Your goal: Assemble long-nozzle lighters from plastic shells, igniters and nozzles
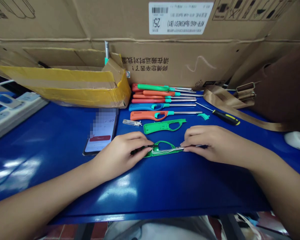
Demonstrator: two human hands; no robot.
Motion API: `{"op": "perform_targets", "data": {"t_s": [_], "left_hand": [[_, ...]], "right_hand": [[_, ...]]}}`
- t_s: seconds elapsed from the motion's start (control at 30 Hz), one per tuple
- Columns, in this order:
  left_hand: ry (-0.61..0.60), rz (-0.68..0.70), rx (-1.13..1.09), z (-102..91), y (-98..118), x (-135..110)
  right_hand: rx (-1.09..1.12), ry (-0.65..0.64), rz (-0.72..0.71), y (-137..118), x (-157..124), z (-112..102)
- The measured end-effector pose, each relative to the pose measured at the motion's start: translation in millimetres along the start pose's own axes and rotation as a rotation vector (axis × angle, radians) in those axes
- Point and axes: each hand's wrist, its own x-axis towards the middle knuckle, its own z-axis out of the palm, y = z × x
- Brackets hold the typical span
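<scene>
A green half shell of a lighter (166, 153) lies on the blue table, its inside facing up. My left hand (125, 148) pinches its handle end, where a small black part shows by the fingertips. White wire (156, 153) runs along the shell toward a thin metal tube (180, 148). The fingers of my right hand (210, 143) are closed on that tube at the shell's narrow end. Just beyond sits the other green shell half (153, 128). Nearby are a clear small fuel tank (131, 122) and a teal trigger piece (203, 116).
Several long-nosed lighters (150, 115) lie in a row behind. A screwdriver (225, 117) and brown ribbon (250, 118) are at right. A phone (100, 133), power strip (17, 108) and yellow-taped box (90, 91) stand left. A large carton (187, 60) walls off the back.
</scene>
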Motion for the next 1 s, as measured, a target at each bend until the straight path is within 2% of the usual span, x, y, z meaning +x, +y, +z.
{"op": "perform_targets", "data": {"t_s": [0.3,0.7,0.83,1.0], "left_hand": [[0.014,-0.001,-0.005,-0.9,1.4,-0.3],[-0.013,-0.039,0.004,-1.6,3.6,-0.2],[-0.039,-0.079,-0.029,-2.8,4.6,-1.9],[-0.036,-0.079,-0.015,-1.7,4.4,-3.0]], "right_hand": [[0.005,-0.001,-0.028,-1.4,1.4,1.8],[-0.100,-0.013,-0.006,-6.8,0.0,-0.4],[-0.060,0.011,0.018,-7.5,1.3,0.5],[0.076,0.104,0.069,-2.9,8.9,8.8]]}}
